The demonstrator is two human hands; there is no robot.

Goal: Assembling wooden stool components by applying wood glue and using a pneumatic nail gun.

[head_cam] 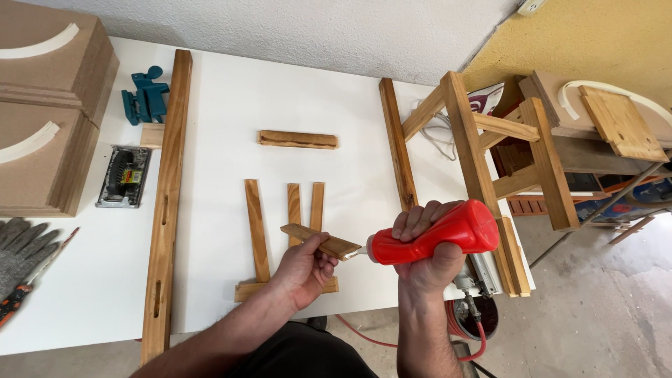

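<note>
My left hand holds a short flat wooden slat by its middle, raised over the front edge of the white table. My right hand grips a red glue bottle lying sideways, its white nozzle touching the slat's right end. Below the slat, three thin wooden strips lie side by side on the table, meeting a short crosspiece near the edge.
A long slotted wooden rail lies at left, another rail at right, and a short block at centre back. A wooden frame leans at the table's right. A teal clamp, sander, grey gloves and fibreboard pieces sit at left.
</note>
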